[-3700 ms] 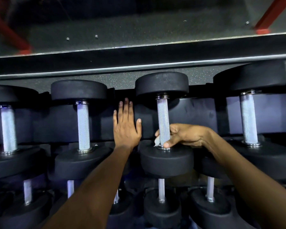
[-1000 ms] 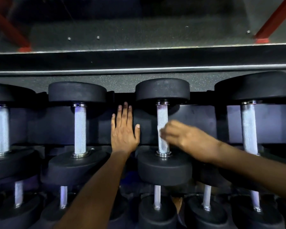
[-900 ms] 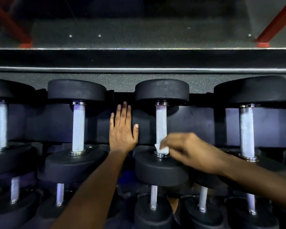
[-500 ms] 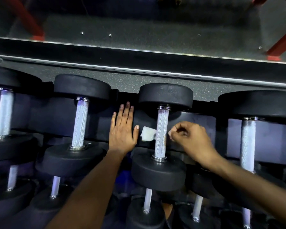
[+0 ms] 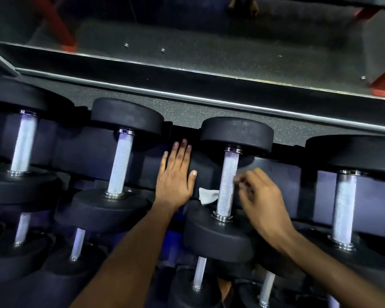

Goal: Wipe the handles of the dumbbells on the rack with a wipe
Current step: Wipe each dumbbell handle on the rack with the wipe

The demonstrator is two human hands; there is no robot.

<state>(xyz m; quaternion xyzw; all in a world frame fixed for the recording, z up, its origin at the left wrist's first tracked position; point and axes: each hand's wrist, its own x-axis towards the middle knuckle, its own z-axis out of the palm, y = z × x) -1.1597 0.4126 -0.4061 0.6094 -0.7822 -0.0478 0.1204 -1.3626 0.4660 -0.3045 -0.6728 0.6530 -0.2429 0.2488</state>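
Where the wipe was bunched low at the collar under the fingers a second ago, it is now threaded behind the knurled handle (image 5: 227, 183) of the middle dumbbell (image 5: 226, 192) on the rack (image 5: 98, 152), its free end (image 5: 207, 196) showing to the left. The left hand (image 5: 175, 176) is laid flat and open on the rack's rail. The right hand (image 5: 261, 196) is curled in a pinching grip beside the handle, apparently on the wipe's other end, though blur hides it. A wrap-around pass over the underside is judged under way.

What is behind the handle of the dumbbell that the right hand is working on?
A white wipe passes behind the handle; its free end shows on the left. The right hand pinches the other end. The middle part is hidden by the handle.
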